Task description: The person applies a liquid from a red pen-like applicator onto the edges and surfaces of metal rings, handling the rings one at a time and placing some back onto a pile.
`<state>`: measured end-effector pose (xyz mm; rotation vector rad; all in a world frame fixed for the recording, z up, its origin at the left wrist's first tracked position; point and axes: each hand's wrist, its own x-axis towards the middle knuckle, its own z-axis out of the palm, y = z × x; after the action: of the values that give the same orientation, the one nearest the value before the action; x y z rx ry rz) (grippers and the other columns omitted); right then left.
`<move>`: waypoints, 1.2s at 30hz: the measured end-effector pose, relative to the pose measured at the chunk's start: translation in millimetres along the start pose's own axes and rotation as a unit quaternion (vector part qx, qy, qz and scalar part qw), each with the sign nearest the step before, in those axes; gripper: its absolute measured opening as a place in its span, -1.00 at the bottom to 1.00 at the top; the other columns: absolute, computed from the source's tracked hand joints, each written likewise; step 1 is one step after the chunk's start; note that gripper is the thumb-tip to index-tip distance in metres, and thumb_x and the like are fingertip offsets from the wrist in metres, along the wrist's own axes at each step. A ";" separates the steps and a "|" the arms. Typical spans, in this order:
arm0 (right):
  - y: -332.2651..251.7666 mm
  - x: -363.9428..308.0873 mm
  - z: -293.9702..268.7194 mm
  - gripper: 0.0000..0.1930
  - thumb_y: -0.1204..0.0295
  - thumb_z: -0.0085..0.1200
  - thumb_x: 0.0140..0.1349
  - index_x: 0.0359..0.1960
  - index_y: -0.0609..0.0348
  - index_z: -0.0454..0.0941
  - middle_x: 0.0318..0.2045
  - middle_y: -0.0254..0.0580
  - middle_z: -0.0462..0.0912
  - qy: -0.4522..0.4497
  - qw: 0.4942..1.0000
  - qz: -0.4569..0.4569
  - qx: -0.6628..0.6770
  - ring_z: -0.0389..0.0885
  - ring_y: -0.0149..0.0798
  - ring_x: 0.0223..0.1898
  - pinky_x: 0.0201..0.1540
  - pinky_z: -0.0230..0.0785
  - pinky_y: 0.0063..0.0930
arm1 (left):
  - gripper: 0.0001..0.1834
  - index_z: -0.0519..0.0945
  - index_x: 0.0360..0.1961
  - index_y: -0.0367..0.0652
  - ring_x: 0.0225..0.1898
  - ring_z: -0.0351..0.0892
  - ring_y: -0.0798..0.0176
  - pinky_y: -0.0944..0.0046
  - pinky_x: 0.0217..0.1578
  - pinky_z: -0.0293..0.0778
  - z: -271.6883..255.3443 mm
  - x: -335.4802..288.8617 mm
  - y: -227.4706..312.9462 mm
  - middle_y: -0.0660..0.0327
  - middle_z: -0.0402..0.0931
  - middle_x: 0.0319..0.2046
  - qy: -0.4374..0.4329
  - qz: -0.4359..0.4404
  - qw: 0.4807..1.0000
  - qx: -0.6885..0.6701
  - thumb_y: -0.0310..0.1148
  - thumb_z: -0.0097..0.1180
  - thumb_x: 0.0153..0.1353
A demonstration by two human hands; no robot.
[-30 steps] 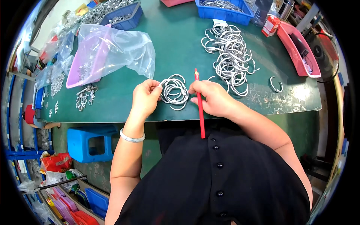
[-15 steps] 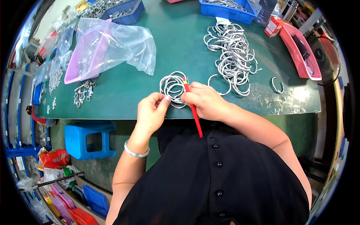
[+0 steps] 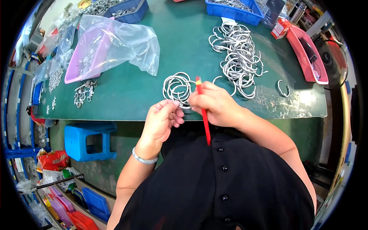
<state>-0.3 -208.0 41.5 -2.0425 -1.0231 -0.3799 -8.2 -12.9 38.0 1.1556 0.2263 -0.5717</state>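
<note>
silver wire rings (image 3: 177, 86) lay bunched at the green surface (image 3: 126, 96) near edge. head view: left hand (image 3: 163, 119) fingers pinched the bunch; right hand (image 3: 214, 103) fingers clenched a red tool (image 3: 203, 111).

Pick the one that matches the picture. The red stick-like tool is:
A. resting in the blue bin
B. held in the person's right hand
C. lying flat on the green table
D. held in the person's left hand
B: the right hand grips the red tool beside the bundle of metal rings, while the left hand pinches at the rings.
</note>
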 end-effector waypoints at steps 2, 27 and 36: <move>0.6 0.1 -2.3 -0.73 0.60 0.13 -0.16 -0.36 0.12 0.42 -0.42 -0.25 0.51 0.054 0.998 0.041 0.013 0.44 -0.12 -0.34 -0.31 0.33 -0.34 | -0.84 0.45 -0.56 -0.15 -0.68 0.43 0.45 0.52 -0.67 0.30 -2.7 0.1 3.8 0.28 0.47 -0.64 0.004 0.012 1.000 0.026 -0.36 0.01 0.14; -31.4 7.6 -19.6 -0.75 0.71 0.11 -0.03 -0.29 0.28 0.37 -0.36 -0.13 0.54 0.102 0.971 0.066 0.205 0.56 -0.31 -0.29 -0.22 0.42 -0.50 | -0.81 0.49 -0.21 -0.31 -0.44 0.56 0.25 0.38 -0.44 0.50 -1.2 7.9 -19.3 0.11 0.54 -0.42 -0.193 0.130 0.958 -0.166 -0.45 -0.02 0.18; -35.8 14.4 -16.5 -0.77 0.68 0.11 -0.04 -0.32 0.25 0.40 -0.43 -0.18 0.52 0.121 0.971 0.068 0.196 0.56 -0.31 -0.42 -0.36 0.40 -0.54 | -0.79 0.45 -0.16 -0.25 -0.45 0.55 0.28 0.40 -0.39 0.53 2.8 7.7 -22.2 0.17 0.53 -0.42 -0.244 -0.012 0.928 -0.281 -0.41 -0.07 0.21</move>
<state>-17.7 -200.4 78.9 -1.6515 -0.7365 -0.3168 -13.9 -24.0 18.0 0.4326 -0.0303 -0.7384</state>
